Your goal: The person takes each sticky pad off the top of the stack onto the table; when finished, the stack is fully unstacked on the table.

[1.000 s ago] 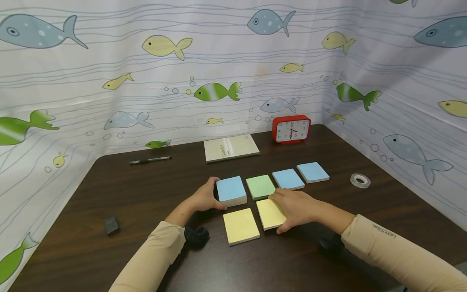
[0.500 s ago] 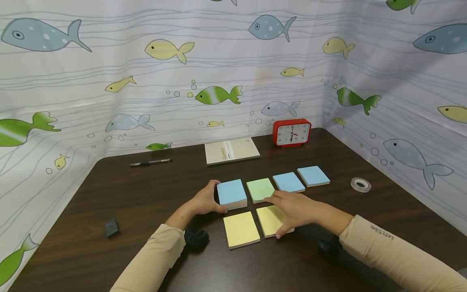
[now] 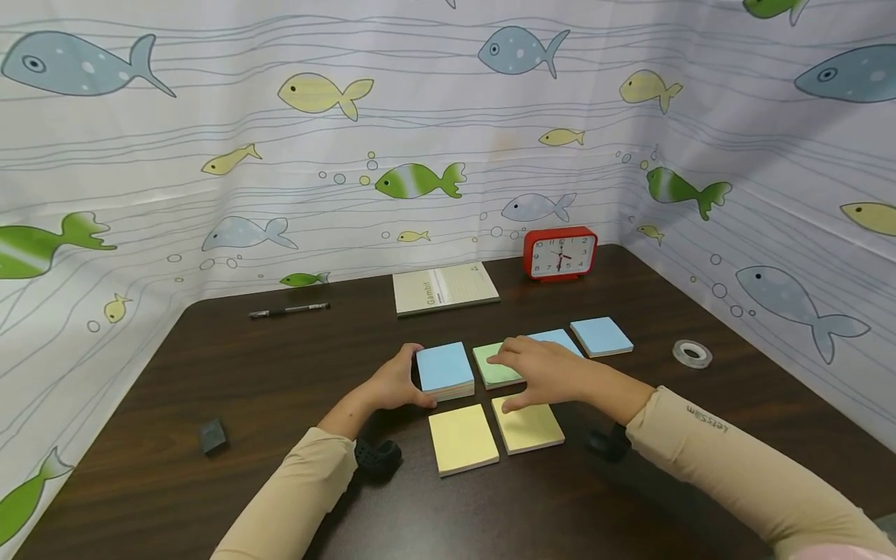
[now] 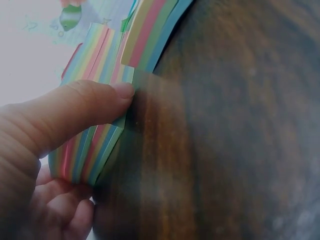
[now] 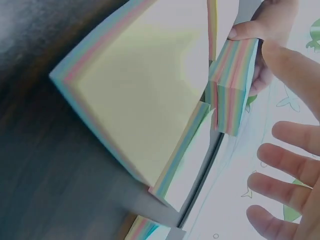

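Note:
My left hand holds the left side of a stack of sticky note pads with a blue top. In the left wrist view the thumb lies along the stack's striped edge, fingers round the far side. My right hand hovers with spread, relaxed fingers, holding nothing. It is above a green-topped pad and the right yellow-topped pad, partly covering both. Another yellow-topped pad lies left of that one. The right wrist view shows the right yellow pad close up, apart from the fingers.
Behind the right hand is a partly hidden blue-topped pad, with another blue pad beyond. A tape roll lies right. A notebook, red clock and pen are at the back; a dark block lies left.
The right yellow pad has shifted slightly toward the front edge. My right hand has let go of it and risen away toward the green pad. My left hand stays on the stack.

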`<state>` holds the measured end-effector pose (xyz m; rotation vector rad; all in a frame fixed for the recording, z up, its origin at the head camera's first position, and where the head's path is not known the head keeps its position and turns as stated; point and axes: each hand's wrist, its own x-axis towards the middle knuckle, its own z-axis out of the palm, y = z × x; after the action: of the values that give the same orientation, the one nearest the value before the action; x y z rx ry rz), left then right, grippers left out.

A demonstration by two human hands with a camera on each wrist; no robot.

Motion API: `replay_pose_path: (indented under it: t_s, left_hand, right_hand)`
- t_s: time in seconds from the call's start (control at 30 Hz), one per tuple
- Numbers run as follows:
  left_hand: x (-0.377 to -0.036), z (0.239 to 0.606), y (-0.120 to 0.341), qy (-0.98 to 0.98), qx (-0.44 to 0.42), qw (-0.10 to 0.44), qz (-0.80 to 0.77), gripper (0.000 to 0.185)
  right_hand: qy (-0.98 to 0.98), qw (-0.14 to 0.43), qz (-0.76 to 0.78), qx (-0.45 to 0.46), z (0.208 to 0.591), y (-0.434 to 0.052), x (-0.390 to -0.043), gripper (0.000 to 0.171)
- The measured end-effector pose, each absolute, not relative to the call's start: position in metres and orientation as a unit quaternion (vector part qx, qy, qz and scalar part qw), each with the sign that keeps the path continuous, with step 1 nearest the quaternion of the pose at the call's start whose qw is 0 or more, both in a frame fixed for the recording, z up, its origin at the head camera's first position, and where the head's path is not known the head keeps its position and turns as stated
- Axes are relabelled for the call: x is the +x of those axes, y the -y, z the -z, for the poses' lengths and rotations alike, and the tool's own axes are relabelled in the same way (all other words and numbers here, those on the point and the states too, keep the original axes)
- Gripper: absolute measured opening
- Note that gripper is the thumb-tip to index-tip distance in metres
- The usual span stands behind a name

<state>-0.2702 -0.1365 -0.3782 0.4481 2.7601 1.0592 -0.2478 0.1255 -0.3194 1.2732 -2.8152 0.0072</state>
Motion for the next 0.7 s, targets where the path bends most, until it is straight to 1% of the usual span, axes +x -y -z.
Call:
replay_pose_path:
  t_s: [0.1, 0.37, 0.7]
  left_hand:
    - [-0.271, 0.378, 0.135, -0.922, 0.153, 0.074, -0.348, 0.096]
    - [-0.271, 0.379, 0.134, -0.921, 0.153, 0.075, -0.351, 0.095]
    - [-0.271, 0.379, 0.136, -0.921, 0.149, 0.074, -0.353, 0.095]
  right_hand:
    - [0.91, 0.025, 0.009, 0.414, 0.321, -0.122, -0.25, 0.068]
    - [0.898, 0.056, -0.002, 0.436, 0.319, -0.115, -0.258, 0.061]
    - [0.902, 0.048, -0.002, 0.428, 0.319, -0.104, -0.268, 0.056]
